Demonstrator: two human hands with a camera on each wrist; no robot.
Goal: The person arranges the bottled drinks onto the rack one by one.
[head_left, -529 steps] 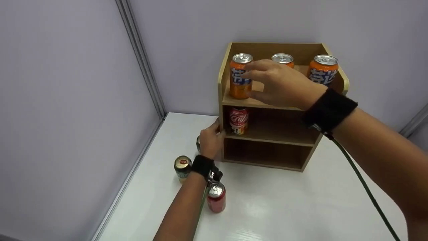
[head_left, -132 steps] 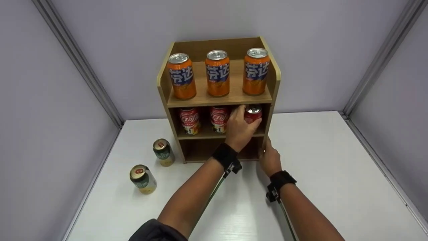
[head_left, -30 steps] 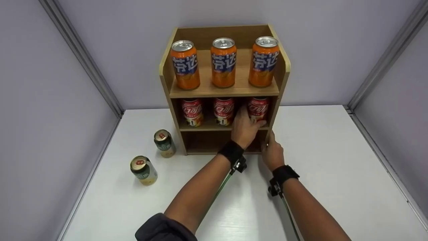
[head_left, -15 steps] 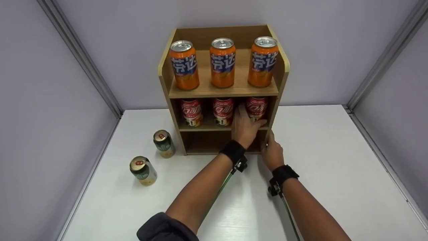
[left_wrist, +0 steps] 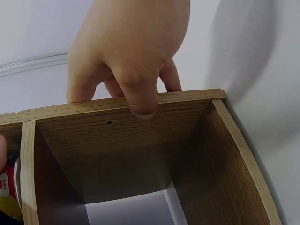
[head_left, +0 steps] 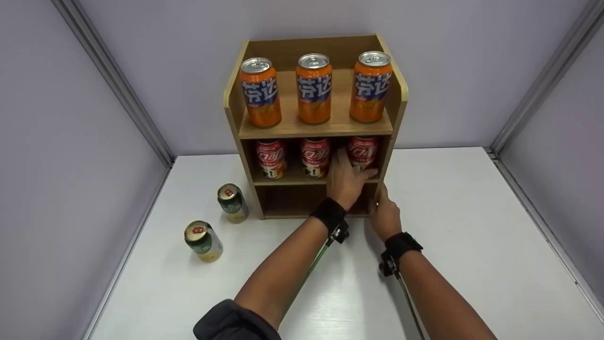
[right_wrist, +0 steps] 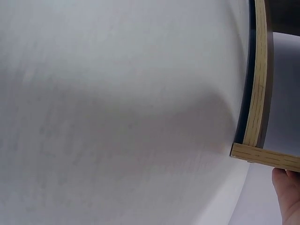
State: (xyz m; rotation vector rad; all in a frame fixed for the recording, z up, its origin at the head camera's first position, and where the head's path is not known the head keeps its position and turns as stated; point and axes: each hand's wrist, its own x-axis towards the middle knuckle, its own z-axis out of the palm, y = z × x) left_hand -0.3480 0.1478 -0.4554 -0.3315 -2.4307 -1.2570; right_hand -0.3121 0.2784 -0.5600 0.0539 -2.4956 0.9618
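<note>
In the head view, my left hand [head_left: 347, 182] reaches into the middle tier of a small wooden shelf [head_left: 316, 131]. Its fingers lie along the left side of the right-hand red cola can [head_left: 362, 151], and the thumb crosses low in front, hiding the can's base. Two more red cola cans, one left [head_left: 271, 159] and one middle [head_left: 315, 157], stand beside it. My right hand [head_left: 386, 216] grips the shelf's right side panel low down; the left wrist view shows that hand [left_wrist: 136, 51] with its thumb over the panel's edge. The right wrist view catches only part of it [right_wrist: 289, 194].
Three orange soda cans, left [head_left: 262, 94], middle [head_left: 314, 92] and right [head_left: 372, 89], stand on the top tier. Two green-and-gold cans, one nearer [head_left: 204, 242] and one farther [head_left: 232, 204], stand on the white table [head_left: 472, 264], left of the shelf. Grey walls enclose the table.
Since the oldest frame, two cola cans have joined the first on the middle tier. My right hand has left the top tier for the right panel. The last half second shows almost no movement.
</note>
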